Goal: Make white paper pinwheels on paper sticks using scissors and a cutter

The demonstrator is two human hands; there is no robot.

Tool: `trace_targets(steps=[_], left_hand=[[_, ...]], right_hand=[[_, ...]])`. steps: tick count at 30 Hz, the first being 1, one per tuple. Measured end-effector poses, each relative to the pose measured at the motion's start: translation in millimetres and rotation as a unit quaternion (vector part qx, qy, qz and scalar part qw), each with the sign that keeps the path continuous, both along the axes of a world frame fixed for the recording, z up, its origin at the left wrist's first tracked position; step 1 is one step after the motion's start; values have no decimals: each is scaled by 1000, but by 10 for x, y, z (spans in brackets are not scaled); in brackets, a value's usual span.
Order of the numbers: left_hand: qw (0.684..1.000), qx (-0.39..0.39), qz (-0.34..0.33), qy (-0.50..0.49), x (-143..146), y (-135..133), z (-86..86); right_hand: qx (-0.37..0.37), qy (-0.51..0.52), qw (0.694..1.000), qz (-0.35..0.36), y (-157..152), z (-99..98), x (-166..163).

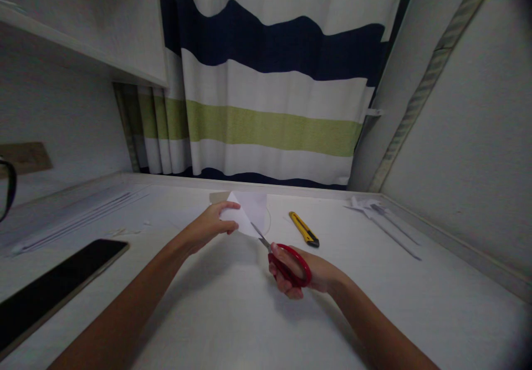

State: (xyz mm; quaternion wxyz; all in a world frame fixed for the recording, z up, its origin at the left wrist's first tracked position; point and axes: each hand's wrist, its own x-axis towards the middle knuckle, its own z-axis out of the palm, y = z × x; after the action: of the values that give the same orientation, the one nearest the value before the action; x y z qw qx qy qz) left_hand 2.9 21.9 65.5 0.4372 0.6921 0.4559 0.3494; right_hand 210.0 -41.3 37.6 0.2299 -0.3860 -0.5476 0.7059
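Note:
My left hand (218, 219) pinches a white sheet of paper (251, 206) by its left side, thumb and fingers closed on it. The sheet looks folded, with one slanting edge toward me. Red-handled scissors (296, 267) are in my right hand (291, 276), fingers through the loops. Their blades are parted and point up and left, with the tips at the paper's lower right edge. Whether they bite into the paper I cannot tell. Just right of the paper lies a yellow box cutter (303, 229) on the white table (233, 314).
A dark flat panel (54, 289), like a tablet or phone, lies at the left. Behind it are long thin strips (83, 223) and small scraps. White paper strips (384, 223) lie at the back right. A striped curtain (270, 129) hangs behind; a cabinet (83, 32) overhangs the left.

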Motion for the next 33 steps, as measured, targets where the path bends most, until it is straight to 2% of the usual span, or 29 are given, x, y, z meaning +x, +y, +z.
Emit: trace_targets(steps=[4,25,31,33], left_hand=[[1000,5,1,6,5,-8,12],[1000,24,-8,3,-25,33,-35],[998,45,41,13,-79,71,-9],[998,52,43,7,-94,79,-10]], right_hand=[[13,-17,1000,-9,-3,-7,-3],[4,28,999,-30,28,-67,16],[11,-21,1000,1,-2,51,135],[57,-43,997,-36,5,119,187]])
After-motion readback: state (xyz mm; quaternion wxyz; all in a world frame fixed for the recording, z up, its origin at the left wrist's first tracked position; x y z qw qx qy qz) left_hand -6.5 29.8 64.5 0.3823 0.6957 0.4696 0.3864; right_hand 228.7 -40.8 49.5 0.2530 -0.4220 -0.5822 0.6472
